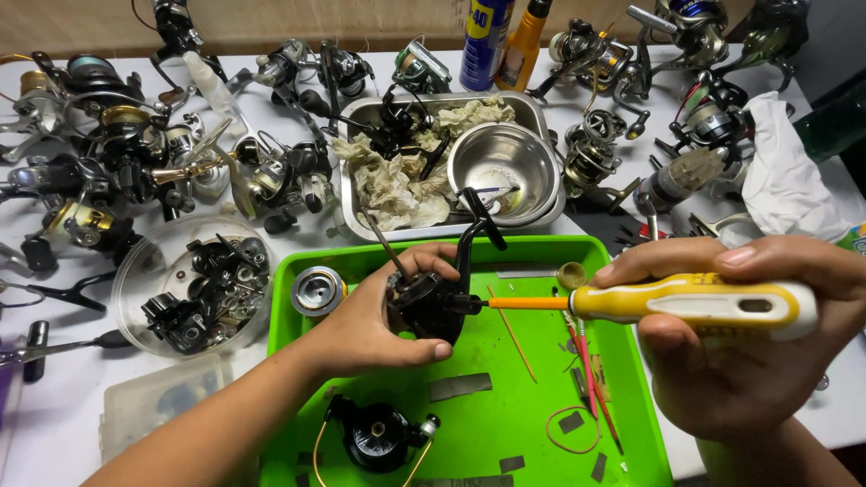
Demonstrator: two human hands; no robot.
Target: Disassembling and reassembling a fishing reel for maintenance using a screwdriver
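Note:
My left hand (374, 320) grips a black fishing reel body (431, 305) above a bright green tray (541, 410). A curved black arm rises from the top of the reel body. My right hand (749, 334) holds a screwdriver (686, 302) with a yellow and white handle and an orange shaft. Its tip meets the right side of the reel body. On the tray lie a silver spool (317, 290), a black rotor with a wire bail (379, 435), thin red and brown sticks and small grey strips.
A steel pan (350, 194) behind the tray holds stained rags and a steel bowl (505, 162). Several fishing reels crowd the white table on both sides. A clear round dish (144, 261) of black parts sits left. Spray can (485, 41), orange bottle, white cloth (785, 171) at back.

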